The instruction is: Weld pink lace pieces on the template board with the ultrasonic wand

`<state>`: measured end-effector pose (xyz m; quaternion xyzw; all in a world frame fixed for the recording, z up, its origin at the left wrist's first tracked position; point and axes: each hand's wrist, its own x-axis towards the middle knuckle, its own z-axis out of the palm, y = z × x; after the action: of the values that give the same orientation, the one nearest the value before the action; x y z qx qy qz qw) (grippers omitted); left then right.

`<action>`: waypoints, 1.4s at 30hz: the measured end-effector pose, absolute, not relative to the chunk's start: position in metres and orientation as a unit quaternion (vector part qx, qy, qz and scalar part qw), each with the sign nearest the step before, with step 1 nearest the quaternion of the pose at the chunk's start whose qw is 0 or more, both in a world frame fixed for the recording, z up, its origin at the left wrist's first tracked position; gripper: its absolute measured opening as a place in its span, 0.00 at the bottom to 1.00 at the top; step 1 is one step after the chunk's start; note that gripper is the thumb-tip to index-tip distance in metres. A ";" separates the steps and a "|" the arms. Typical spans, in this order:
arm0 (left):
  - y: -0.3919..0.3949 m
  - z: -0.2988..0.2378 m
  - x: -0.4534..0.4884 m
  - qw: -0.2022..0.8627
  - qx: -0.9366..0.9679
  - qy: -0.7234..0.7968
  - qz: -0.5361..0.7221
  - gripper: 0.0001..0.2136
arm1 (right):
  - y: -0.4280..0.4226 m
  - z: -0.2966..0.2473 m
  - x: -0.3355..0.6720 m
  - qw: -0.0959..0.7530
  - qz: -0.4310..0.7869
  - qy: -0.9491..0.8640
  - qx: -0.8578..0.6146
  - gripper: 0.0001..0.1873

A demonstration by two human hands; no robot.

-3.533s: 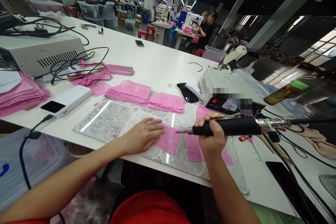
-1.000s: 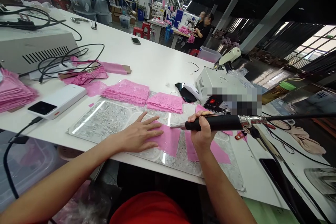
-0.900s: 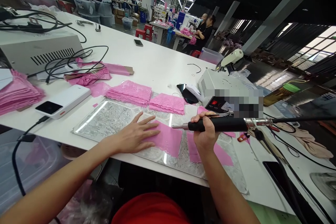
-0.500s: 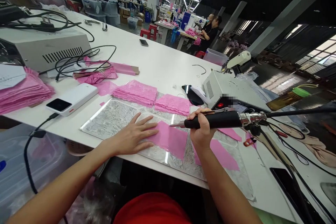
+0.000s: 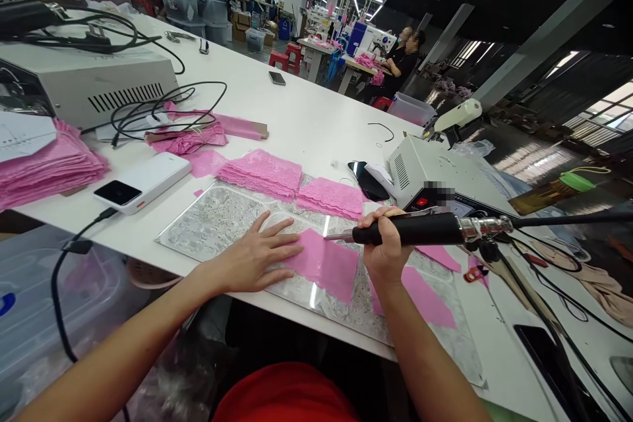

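Observation:
My left hand lies flat with fingers spread, its fingertips pressing the left part of a pink fabric piece. This piece rests on a grey marble-patterned board under a glossy surface. My right hand is wrapped round the black grip of a corded handpiece, held nearly level. Its narrow metal tip points left and meets the piece near its upper edge; whether it presses down I cannot tell. Another pink piece lies right of it, partly behind my right forearm. Two lace-edged pink stacks sit along the board's far edge.
A control box with a lit red switch stands at right, another box with coiled cables at left. Also on the table are a white power bank, phones and a larger pink stack. People work at machines beyond.
The whole view has shifted slightly to the right in the picture. Both hands, the handpiece and the fabric keep practically the same places relative to each other.

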<state>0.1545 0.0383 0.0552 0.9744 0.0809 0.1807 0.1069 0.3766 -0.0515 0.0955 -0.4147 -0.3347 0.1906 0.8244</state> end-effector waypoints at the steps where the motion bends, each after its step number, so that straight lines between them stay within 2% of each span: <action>1: 0.038 0.056 0.154 0.104 0.975 0.079 0.181 0.20 | -0.052 0.096 0.376 0.824 0.193 -0.334 -0.414 0.06; 12: 0.031 0.053 0.120 0.075 0.974 0.079 0.196 0.19 | -0.034 0.104 0.356 0.823 0.222 -0.345 -0.393 0.07; 33: 0.028 0.050 0.121 0.112 0.964 0.099 0.220 0.17 | -0.027 0.096 0.347 0.809 0.227 -0.349 -0.414 0.07; 42: 0.024 0.051 0.117 0.101 0.960 0.095 0.244 0.17 | -0.035 0.097 0.335 0.804 0.290 -0.338 -0.393 0.08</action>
<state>0.1171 0.0237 0.0509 0.9599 0.0947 0.2439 0.1008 0.3354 -0.0347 0.0969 -0.3935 -0.3383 0.2905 0.8040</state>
